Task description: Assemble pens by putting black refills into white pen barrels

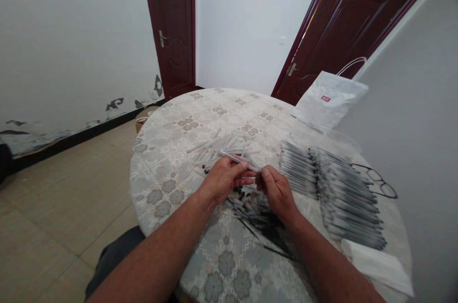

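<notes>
Item: a clear pen barrel [239,160], held over the middle of a round table [168,150] covered in a floral cloth.

Left hand [223,178]: curled, the barrel pinched between thumb and fingers; its near end is covered by the fingers.

Right hand [276,189]: fingers pressed together at the barrel's right end; what is pinched there, if anything beyond the barrel itself, cannot be made out.

Behind the hands: a loose heap of clear barrels [218,146] is laid on the cloth. Small dark caps [240,193] are scattered just beneath the hands, partly hidden by them.

Below the right wrist: a pile of thin dark refills [265,224], blurred and partly covered by the forearm.

To the right: two stacked rows of what appear to be assembled pens [336,188]. Beside them, spectacles [379,183] at the table's edge. A white paper bag [329,99] is leaned against the wall. A white packet [379,265] is cut off at the lower right.
</notes>
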Motion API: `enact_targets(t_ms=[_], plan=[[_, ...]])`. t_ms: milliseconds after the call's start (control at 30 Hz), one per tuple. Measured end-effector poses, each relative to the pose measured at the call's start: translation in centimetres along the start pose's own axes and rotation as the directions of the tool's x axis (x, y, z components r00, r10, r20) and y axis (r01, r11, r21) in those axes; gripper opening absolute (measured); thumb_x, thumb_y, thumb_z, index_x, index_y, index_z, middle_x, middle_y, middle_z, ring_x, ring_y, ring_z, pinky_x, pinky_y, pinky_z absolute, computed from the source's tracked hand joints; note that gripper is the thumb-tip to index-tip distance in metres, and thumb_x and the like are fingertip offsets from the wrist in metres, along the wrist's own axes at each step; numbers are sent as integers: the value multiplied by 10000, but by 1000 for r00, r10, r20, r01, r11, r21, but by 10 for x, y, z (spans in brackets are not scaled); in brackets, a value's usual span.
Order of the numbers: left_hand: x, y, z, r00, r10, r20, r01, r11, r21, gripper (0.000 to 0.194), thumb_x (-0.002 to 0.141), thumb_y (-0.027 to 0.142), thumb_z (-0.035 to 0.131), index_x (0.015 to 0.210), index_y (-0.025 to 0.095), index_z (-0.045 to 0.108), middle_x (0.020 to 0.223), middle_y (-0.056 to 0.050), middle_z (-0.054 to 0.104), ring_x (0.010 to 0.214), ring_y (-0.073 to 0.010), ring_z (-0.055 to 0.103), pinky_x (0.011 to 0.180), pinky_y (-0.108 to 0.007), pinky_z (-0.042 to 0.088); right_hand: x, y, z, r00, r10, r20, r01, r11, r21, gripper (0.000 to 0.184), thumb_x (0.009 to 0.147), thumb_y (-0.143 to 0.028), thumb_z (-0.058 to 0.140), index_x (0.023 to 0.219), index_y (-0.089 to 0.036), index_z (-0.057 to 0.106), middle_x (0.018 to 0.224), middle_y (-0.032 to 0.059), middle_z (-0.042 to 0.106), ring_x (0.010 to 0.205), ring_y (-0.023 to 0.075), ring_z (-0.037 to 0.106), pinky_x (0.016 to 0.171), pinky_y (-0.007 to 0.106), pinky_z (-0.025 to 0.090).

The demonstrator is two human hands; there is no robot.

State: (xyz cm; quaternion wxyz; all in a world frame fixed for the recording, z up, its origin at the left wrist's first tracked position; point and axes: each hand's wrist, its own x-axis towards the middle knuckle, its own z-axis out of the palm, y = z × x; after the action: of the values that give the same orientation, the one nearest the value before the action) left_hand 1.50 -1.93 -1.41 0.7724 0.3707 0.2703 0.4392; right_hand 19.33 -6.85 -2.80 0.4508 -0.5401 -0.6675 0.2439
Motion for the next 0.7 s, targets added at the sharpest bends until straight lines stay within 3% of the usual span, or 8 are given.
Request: enact_targets(t_ms=[100,167,300,500,600,700], plan=[[0,2,1,1000,18,-3,-18,1000,8,242,813,261,774,897,136,583,956,-117,743,852,-213,748,718,-311,624,-1,1,-2,998,-31,-48,29,999,-33,212,1006,-411,475,967,-220,559,721,-21,576,655,153,544,642,270,408],[-1,3,1,1000,19,1,-19,1000,16,238,817,260,770,887,130,583,964,-124,743,856,-213,747,723,-312,623,-1,-1,-4,997,-46,-57,41,995,-90,175,992,-390,505,992,-223,554,739,-20,579,671,154,544,660,273,411],[-1,3,1,1000,9,3,-10,1000,15,237,822,248,764,894,133,569,966,-119,741,854,-213,748,741,-328,621,1,-5,-3,999,-33,-43,26,988,-154,232,1023,-373,442,880,-223,550,705,-23,579,649,145,538,662,272,399],[-1,2,2,1000,2,9,-3,1000,19,215,827,236,756,891,136,577,944,-101,742,836,-197,747,737,-315,618,2,-3,2,998,55,-7,-55,998,-30,430,1060,-446,326,745,-223,516,630,-19,573,587,139,533,618,265,400],[-1,2,3,1000,14,1,-14,999,32,213,832,250,752,885,135,580,949,-107,743,848,-202,746,732,-313,617,3,-3,-1,998,56,-21,-56,998,-5,359,1043,-466,379,840,-223,547,649,-25,587,593,144,542,614,263,403],[-1,2,3,1000,24,-1,-24,999,44,228,825,262,760,884,136,578,941,-107,743,857,-210,747,742,-323,617,3,-6,-6,1000,16,-18,-17,996,-90,269,1015,-441,465,891,-222,561,680,-28,598,623,145,550,625,261,396]])
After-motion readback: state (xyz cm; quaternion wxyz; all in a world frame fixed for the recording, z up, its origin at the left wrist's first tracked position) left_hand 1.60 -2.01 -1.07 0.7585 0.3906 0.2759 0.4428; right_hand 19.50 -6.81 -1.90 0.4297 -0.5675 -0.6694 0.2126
